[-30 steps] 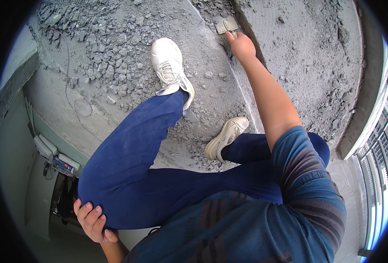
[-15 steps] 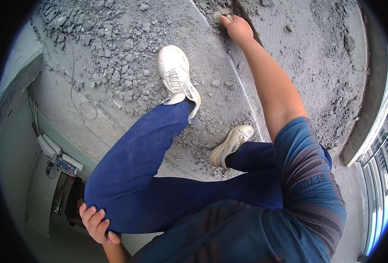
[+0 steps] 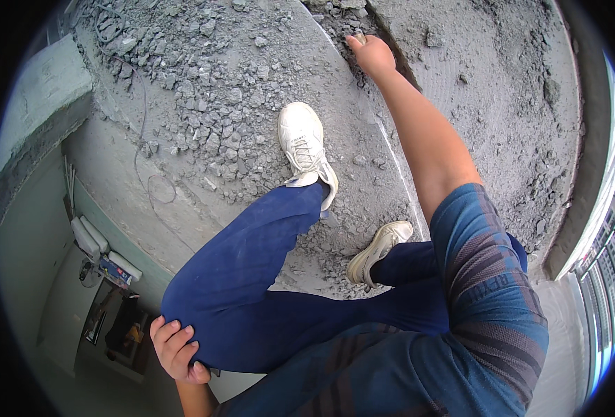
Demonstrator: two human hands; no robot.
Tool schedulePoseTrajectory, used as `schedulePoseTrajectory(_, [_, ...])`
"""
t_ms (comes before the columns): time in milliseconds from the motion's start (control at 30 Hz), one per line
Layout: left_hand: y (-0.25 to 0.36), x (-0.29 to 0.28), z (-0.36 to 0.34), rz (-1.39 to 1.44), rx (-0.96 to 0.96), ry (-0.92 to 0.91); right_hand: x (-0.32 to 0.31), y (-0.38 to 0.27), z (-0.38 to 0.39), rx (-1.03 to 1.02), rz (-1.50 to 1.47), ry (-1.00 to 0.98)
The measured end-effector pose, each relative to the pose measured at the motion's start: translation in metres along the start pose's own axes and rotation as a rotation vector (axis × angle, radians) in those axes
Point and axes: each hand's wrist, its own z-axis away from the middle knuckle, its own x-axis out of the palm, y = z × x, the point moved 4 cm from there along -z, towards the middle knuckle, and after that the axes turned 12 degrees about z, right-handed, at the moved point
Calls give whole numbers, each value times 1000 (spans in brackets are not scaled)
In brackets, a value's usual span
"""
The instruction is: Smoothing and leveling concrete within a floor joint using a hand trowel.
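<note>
the right hand (image 3: 375,54) is stretched far out at the end of a straight arm, fingers curled shut round the handle of a small tool (image 3: 359,36); only a sliver of that tool shows past the fingertips, so i cannot tell its shape; it sits at the edge of a groove (image 3: 398,59) cut in the grey concrete floor (image 3: 502,104), with loose rubble (image 3: 210,104) heaped to the left of it; the left hand (image 3: 176,349) is well apart from the tool, down at the near edge, fingers spread and pressed flat on the left knee (image 3: 203,306) of blue trousers; one white shoe (image 3: 306,149) is planted among the rubble between the two hands, the other shoe (image 3: 380,251) is tucked back just beside the right arm; a thin wire (image 3: 156,182) loops across the floor on the left.
</note>
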Motion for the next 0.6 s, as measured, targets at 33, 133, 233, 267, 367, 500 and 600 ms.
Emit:
schedulePoseTrajectory(33, [2,-1,-1,3,-6,20,-4,-4,11,-30,13,14])
schedulePoseTrajectory(133, [6,-5,-7,6,7,28,-26,-16,34,-32,67,35])
schedulePoseTrajectory(233, [12,-7,-10,-7,30,9,-46,-54,64,-140,135,102])
schedulePoseTrajectory(267, [13,-7,-10,-20,32,6,-48,-75,75,-227,168,100])
schedulePoseTrajectory(367, [16,-3,-11,-21,52,-36,-44,-145,118,-496,245,-30])
schedulePoseTrajectory(500, [18,6,-9,-8,60,-27,-41,-161,146,-664,233,-22])
schedulePoseTrajectory(600, [22,4,-2,-7,64,-29,-43,-97,150,-487,155,-39])
